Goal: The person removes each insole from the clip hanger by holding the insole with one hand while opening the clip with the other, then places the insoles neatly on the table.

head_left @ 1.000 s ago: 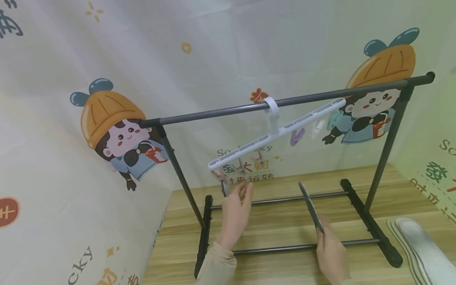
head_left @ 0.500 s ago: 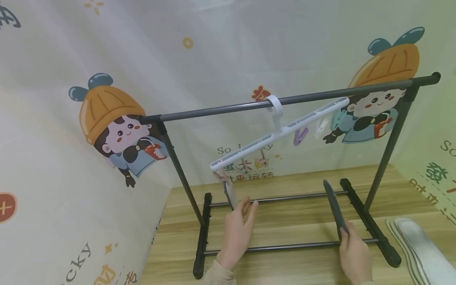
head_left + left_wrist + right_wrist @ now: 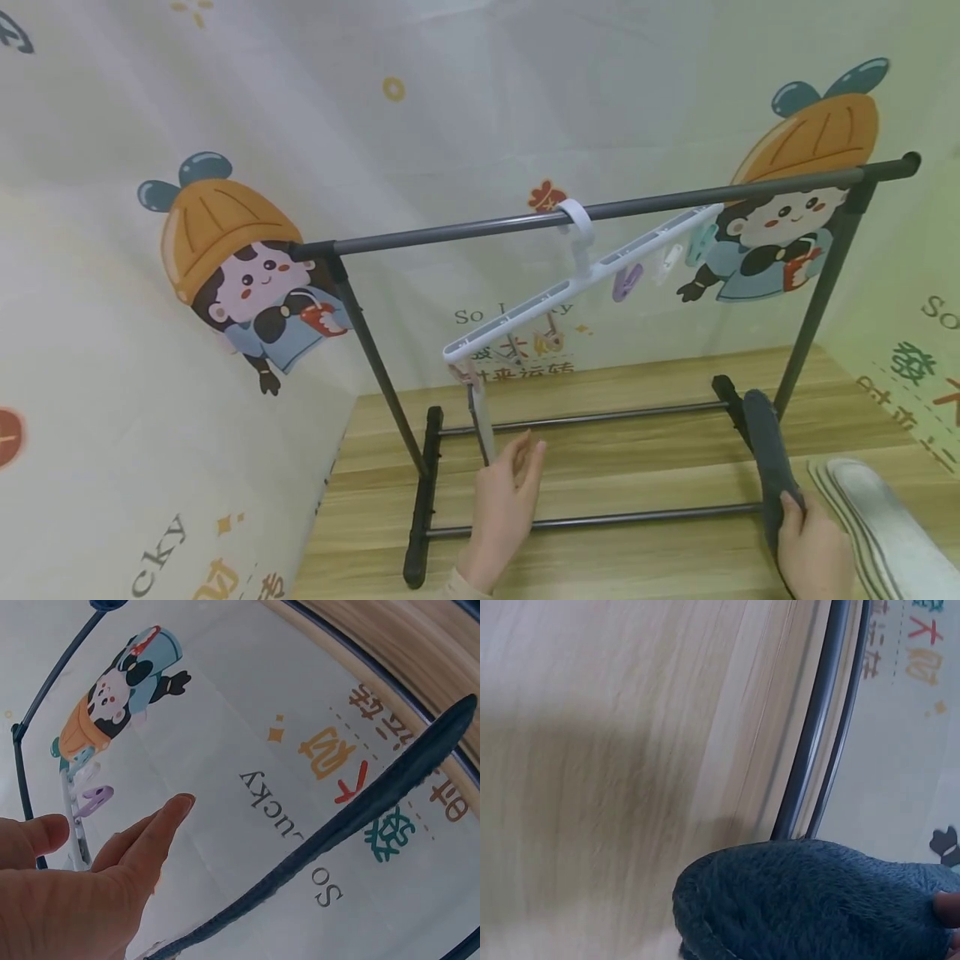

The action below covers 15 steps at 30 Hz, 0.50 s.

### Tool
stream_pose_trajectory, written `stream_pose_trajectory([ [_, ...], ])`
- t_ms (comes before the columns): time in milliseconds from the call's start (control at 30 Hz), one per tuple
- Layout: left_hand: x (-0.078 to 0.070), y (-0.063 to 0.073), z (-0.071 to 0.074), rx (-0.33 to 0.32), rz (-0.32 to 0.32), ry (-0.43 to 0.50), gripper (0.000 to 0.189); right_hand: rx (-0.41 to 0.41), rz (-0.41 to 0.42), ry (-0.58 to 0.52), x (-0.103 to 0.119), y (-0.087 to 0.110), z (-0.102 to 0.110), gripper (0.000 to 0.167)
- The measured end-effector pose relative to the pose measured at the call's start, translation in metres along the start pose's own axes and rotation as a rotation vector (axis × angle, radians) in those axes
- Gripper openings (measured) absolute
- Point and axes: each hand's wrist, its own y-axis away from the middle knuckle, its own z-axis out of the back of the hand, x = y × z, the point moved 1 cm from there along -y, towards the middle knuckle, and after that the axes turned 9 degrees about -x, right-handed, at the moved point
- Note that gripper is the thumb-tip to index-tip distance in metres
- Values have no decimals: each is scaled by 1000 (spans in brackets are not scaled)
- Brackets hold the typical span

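Observation:
A white hanger (image 3: 517,318) hooks over the dark top bar (image 3: 457,236) of a rack. From the pinkish clip (image 3: 465,373) at its left end hangs an insole (image 3: 483,425), light on one face; the left wrist view shows its dark blue-grey side. My left hand (image 3: 506,508) is beside the lower part of that insole, fingers fairly straight, holding nothing. On the right, my right hand (image 3: 816,552) grips another insole (image 3: 768,450), its fuzzy dark grey face visible. The right wrist view shows this insole's plush end close up, with only a fingertip in sight.
Purple (image 3: 627,283), white (image 3: 670,263) and teal (image 3: 701,244) clips hang from the hanger's right half. A stack of pale insoles (image 3: 888,517) lies on the wooden table at right. The rack's lower crossbar (image 3: 645,517) runs between its black feet.
My left hand has moved down from the clip along the hanging insole and come off it. My right hand has carried its insole rightward and turned its fuzzy face into view.

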Motion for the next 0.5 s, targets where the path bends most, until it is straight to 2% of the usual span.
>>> stream_pose_trajectory([
  [233,5,10,0,31,8,18,64,-2,-75,26,-14,-6,6,36],
  [400,7,14,1,37,1,20,60,59,-174,114,-29,-15,24,38],
  [500,9,14,0,39,25,27,59,35,-218,150,-39,-21,33,36],
])
